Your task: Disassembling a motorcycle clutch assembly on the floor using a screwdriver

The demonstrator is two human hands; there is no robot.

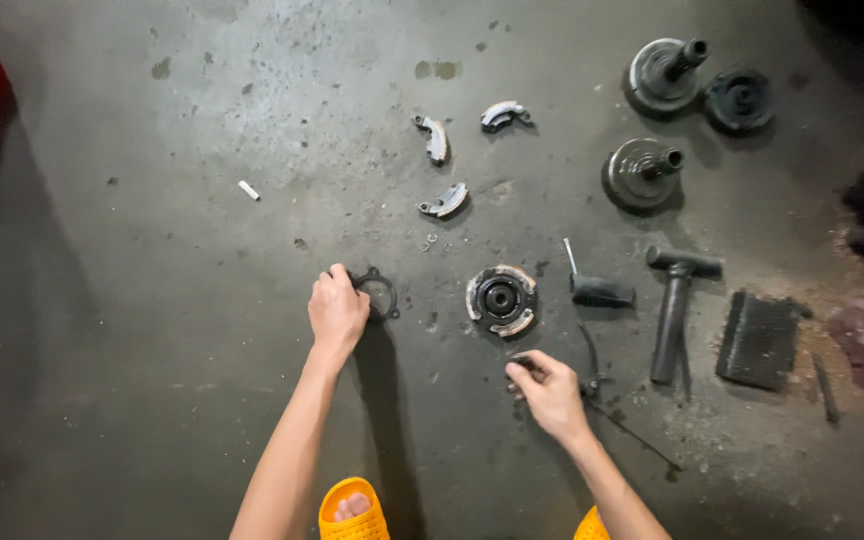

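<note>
My left hand [336, 309] rests on the concrete floor with its fingers closed on a dark metal ring plate with lugs [379, 294]. My right hand [546, 390] is lower and to the right, fingers pinched on something small and dark near its thumb; I cannot make out what. Between the hands, slightly further away, lies a round clutch assembly with pale shoes around a black hub [501, 299]. Three loose curved clutch shoes [443, 199] [435, 139] [503, 114] lie on the floor beyond it.
To the right lie a black T-shaped tool [674, 312], a small black-handled tool [600, 291], a dark flat block [759, 340], two pulley halves with shafts [642, 172] [664, 72] and a black disc [740, 99]. My orange sandals [352, 512] show at the bottom edge.
</note>
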